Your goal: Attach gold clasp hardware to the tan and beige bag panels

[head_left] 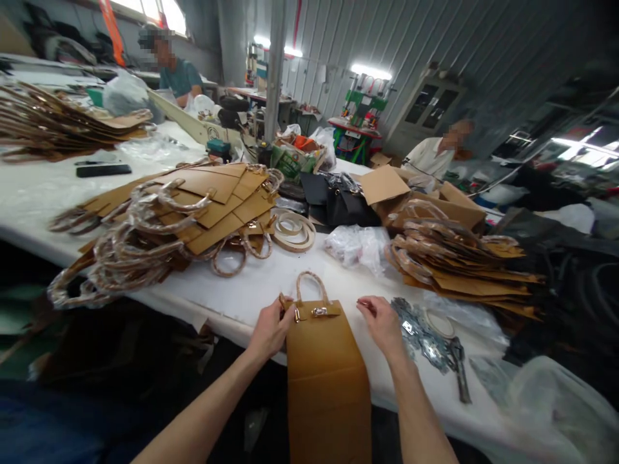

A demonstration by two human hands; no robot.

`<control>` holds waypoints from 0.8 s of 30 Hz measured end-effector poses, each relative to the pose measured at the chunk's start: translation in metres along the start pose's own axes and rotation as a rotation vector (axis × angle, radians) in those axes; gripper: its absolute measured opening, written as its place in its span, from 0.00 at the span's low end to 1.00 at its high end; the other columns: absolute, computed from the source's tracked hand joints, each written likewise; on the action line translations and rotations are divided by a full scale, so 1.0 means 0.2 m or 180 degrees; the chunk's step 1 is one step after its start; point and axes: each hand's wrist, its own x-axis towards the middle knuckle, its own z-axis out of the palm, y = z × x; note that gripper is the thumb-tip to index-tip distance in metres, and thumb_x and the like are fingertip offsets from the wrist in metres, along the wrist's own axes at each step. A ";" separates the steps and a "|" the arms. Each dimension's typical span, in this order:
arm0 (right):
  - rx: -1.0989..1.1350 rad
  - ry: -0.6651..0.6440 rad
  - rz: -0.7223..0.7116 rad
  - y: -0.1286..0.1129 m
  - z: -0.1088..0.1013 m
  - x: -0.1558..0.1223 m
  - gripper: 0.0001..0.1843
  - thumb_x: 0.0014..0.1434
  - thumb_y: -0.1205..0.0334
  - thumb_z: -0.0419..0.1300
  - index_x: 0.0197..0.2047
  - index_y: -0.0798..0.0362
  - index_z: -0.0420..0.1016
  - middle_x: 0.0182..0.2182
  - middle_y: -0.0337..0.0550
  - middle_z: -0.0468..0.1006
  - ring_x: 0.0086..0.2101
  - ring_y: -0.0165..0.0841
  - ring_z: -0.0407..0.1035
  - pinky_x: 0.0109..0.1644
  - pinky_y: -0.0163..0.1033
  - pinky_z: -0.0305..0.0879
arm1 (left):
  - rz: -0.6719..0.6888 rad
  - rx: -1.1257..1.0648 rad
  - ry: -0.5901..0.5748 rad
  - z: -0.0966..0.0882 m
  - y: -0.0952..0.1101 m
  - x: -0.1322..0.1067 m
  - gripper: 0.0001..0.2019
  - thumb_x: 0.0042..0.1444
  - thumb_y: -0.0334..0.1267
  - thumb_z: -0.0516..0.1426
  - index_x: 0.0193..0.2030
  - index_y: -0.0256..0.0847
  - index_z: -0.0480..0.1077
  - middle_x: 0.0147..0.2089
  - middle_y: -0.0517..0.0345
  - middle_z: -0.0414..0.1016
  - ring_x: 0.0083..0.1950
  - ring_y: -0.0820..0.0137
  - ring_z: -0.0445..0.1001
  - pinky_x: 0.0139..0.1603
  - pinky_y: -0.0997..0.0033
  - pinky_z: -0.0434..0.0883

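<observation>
Head view: the left hand (269, 330) grips a flat tan card bag panel (327, 380) at the white table's (217, 308) near edge, while the narrowly pinched right hand (382, 325) sits just beside it, its hold unclear.

Stacked tan bags (213, 187) (handles wrapped)

Long work table (251, 296), near edge: cardboard bag blank (326, 380) lying flat, overhanging the edge. Behind it to the left, stack of handled blanks (193, 209); phone (104, 170) farther left. Behind it to the right, second stack (464, 265), open carton (425, 206) beyond. Between stacks: coiled strip (293, 232), plastic bag (356, 248), black bags (338, 201) behind. Right of blank: metal fittings (420, 335) beside pliers (459, 370).
</observation>
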 end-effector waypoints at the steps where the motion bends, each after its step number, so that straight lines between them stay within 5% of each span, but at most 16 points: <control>1: -0.0045 -0.0104 -0.0085 -0.01 -0.03 -0.02 0.13 0.66 0.53 0.57 0.42 0.50 0.79 0.40 0.47 0.79 0.40 0.41 0.73 0.50 0.46 0.69 | 0.0023 0.0039 0.0021 0.00 0.00 -0.01 0.17 0.67 0.49 0.53 0.49 0.39 0.76 0.41 0.54 0.83 0.42 0.63 0.81 0.47 0.69 0.73; 7: -0.0939 -0.1068 -0.0467 -0.16 -0.20 -0.15 0.14 0.70 0.61 0.52 0.44 0.47 0.80 0.38 0.46 0.77 0.36 0.38 0.74 0.42 0.41 0.65 | 0.0492 0.0581 0.0236 0.02 -0.02 -0.04 0.12 0.69 0.42 0.52 0.48 0.41 0.75 0.52 0.50 0.80 0.55 0.62 0.78 0.60 0.61 0.73; 12: -0.1505 -0.1578 -0.0589 -0.37 -0.18 -0.27 0.13 0.69 0.70 0.51 0.42 0.46 0.76 0.38 0.43 0.75 0.34 0.36 0.74 0.35 0.39 0.60 | 0.1322 0.1378 0.0609 0.01 -0.01 -0.02 0.20 0.64 0.28 0.54 0.63 0.41 0.67 0.69 0.43 0.67 0.69 0.56 0.65 0.70 0.51 0.67; 15: -0.1290 -0.1449 -0.0645 -0.44 -0.11 -0.30 0.15 0.67 0.74 0.52 0.50 0.47 0.72 0.41 0.44 0.76 0.40 0.39 0.75 0.40 0.39 0.64 | 0.1709 0.1825 -0.0311 0.00 0.05 0.04 0.20 0.64 0.24 0.50 0.59 0.43 0.68 0.57 0.48 0.76 0.59 0.60 0.73 0.62 0.59 0.73; 18: -0.1081 -0.1185 -0.0620 -0.45 -0.04 -0.32 0.12 0.67 0.73 0.52 0.46 0.47 0.71 0.41 0.43 0.76 0.42 0.40 0.73 0.43 0.41 0.65 | 0.1442 0.2300 -0.1255 0.02 0.15 0.09 0.15 0.63 0.27 0.50 0.50 0.43 0.72 0.45 0.50 0.80 0.49 0.60 0.78 0.51 0.62 0.76; 24: -0.0673 -0.0431 -0.0565 -0.37 0.08 -0.38 0.11 0.72 0.66 0.49 0.44 0.48 0.73 0.37 0.44 0.72 0.38 0.41 0.70 0.45 0.44 0.68 | 0.0710 0.2345 -0.1504 0.10 0.27 0.18 0.10 0.56 0.37 0.57 0.40 0.39 0.78 0.42 0.44 0.82 0.44 0.54 0.81 0.44 0.61 0.75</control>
